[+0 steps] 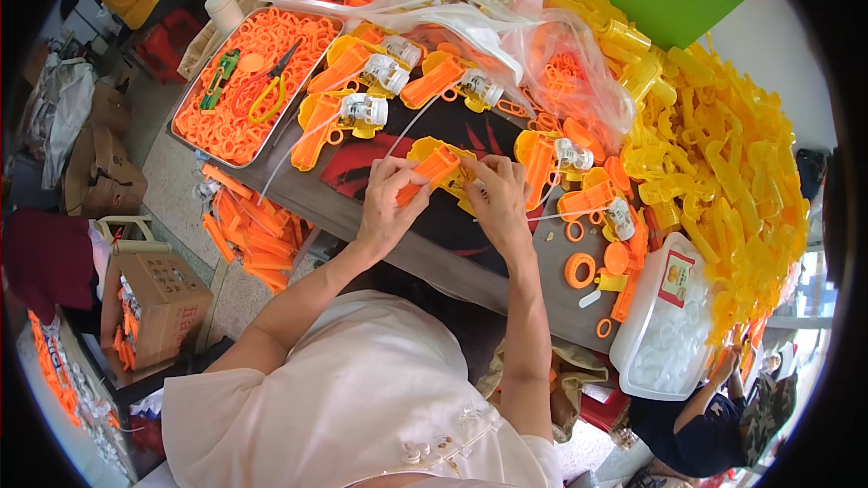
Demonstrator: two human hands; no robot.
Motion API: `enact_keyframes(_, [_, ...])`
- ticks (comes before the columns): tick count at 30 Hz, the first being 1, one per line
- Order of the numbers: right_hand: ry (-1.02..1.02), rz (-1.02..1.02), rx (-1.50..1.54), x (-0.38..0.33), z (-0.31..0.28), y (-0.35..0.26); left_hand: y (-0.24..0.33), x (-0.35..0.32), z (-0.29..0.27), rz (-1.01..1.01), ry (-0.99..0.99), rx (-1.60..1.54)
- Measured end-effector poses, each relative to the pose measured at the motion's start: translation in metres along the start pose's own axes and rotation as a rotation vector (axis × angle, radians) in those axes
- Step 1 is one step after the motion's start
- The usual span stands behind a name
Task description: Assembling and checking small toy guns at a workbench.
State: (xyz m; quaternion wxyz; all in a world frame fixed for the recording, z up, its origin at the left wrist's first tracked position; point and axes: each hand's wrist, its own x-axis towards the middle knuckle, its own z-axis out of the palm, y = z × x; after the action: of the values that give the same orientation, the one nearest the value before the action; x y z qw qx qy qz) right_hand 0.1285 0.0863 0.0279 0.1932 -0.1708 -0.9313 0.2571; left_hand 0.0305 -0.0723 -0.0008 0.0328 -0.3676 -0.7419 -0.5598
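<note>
My left hand [394, 197] grips an orange rectangular plastic piece [427, 175] between thumb and fingers. The piece lies against a yellow plastic shell [427, 148] just above the table. My right hand [495, 192] pinches the right side of that shell, and its fingertips hide whatever small part may be there. Beyond my hands lie several half-assembled units [327, 117], each a yellow shell with an orange piece and a clear-white part; thin white strips trail from some. Two similar units [541, 163] sit right of my right hand.
A metal tray [271, 140] of orange rings holds scissors and a green tool [220, 81]. Orange pieces [253, 230] heap at the left edge. Yellow parts [723, 154] pile high at right, behind a white tub [637, 343]. Bags [579, 81] stand at the back. Other people work nearby.
</note>
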Motion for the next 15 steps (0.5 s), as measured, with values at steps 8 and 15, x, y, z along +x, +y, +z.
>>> enact_keyframes(8, [0.0,0.03,-0.004,0.0043,0.0018,-0.0021,0.0015,-0.0011,0.0054,0.096,0.035,0.133])
enact_keyframes(15, [-0.021,0.033,-0.003,0.006,0.0012,-0.0021,0.0023,-0.0013,0.0059,0.141,0.035,0.159])
